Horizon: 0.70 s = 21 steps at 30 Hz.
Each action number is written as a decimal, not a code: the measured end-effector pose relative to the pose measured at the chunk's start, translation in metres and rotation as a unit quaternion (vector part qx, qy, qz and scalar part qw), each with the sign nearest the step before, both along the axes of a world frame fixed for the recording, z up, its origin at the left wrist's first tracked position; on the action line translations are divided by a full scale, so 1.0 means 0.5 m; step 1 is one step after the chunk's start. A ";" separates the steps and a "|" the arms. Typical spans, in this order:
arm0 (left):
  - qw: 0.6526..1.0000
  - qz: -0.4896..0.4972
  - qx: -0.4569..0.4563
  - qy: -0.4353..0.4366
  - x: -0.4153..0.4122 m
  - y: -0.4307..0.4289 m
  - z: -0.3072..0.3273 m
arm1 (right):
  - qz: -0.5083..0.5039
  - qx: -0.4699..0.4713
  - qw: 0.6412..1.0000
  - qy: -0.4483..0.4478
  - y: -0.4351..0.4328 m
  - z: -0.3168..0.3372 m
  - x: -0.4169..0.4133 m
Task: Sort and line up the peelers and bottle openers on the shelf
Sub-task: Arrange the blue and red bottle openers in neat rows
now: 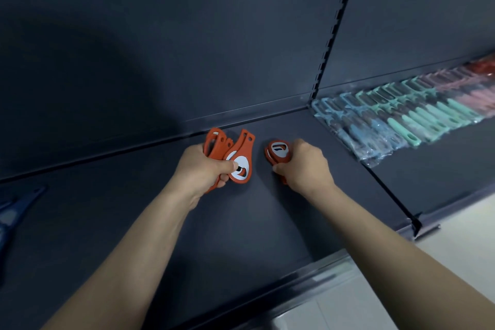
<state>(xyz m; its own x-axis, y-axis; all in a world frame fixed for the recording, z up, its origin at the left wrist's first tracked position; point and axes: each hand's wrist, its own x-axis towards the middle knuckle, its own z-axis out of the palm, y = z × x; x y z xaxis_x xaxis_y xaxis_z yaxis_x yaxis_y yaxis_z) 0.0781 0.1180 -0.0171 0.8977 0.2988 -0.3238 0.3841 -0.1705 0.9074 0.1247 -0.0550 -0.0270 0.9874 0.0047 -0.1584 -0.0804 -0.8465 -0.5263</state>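
While we work at the dark shelf (267,222), our left hand (203,169) is closed around a fanned bunch of orange bottle openers (235,153), thumb pressed on the metal face of the front one. Our right hand (302,166) is curled over a small stack of orange openers (277,153) lying on the shelf just beside the bunch, fingertips pinching its lower end. Wrapped peelers (401,115), blue, then mint, then pink, lie in a tidy row on the next shelf bay to the right, well apart from both hands. One blue opener (16,206) lies at the far left edge.

We judge the risk to be in the left-hand bunch: the handles splay at different angles, and a loosened thumb could let one slide out and knock the stack askew. The stack under the right hand may also shear sideways if pushed from one end only, spoiling the line.
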 end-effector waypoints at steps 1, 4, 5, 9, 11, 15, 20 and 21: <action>1.000 -0.001 0.002 -0.001 -0.001 0.002 -0.001 | 0.003 -0.015 1.000 -0.015 0.004 -0.003 -0.004; 1.000 0.003 0.007 -0.001 -0.001 0.005 -0.006 | 0.015 -0.057 0.996 -0.070 0.013 -0.014 -0.012; 1.000 0.006 0.007 -0.001 0.000 0.007 -0.007 | 0.018 -0.062 0.994 -0.084 0.017 -0.017 -0.011; 1.000 0.026 0.013 -0.002 0.004 0.017 -0.010 | 0.030 -0.042 0.991 -0.120 0.031 -0.028 0.013; 0.999 0.036 0.015 -0.005 0.006 0.021 -0.011 | 0.036 -0.024 0.991 -0.128 0.040 -0.030 0.035; 0.998 0.051 0.021 -0.005 0.008 0.027 -0.012 | 0.054 -0.003 0.990 -0.132 0.065 -0.033 0.074; 0.999 0.049 0.019 -0.010 0.014 0.027 -0.009 | 0.061 0.011 0.989 -0.135 0.082 -0.040 0.099; 0.999 0.048 0.018 -0.011 0.016 0.027 -0.009 | 0.062 0.013 0.989 -0.135 0.083 -0.041 0.100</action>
<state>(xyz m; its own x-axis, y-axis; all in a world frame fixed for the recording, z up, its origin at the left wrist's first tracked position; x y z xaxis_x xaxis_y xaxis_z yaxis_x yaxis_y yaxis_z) 0.0858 0.1314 -0.0214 0.8713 0.3945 -0.2919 0.3799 -0.1657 0.9101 0.1747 -0.0134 -0.0473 0.9853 0.1281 0.1133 0.1692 -0.8266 -0.5368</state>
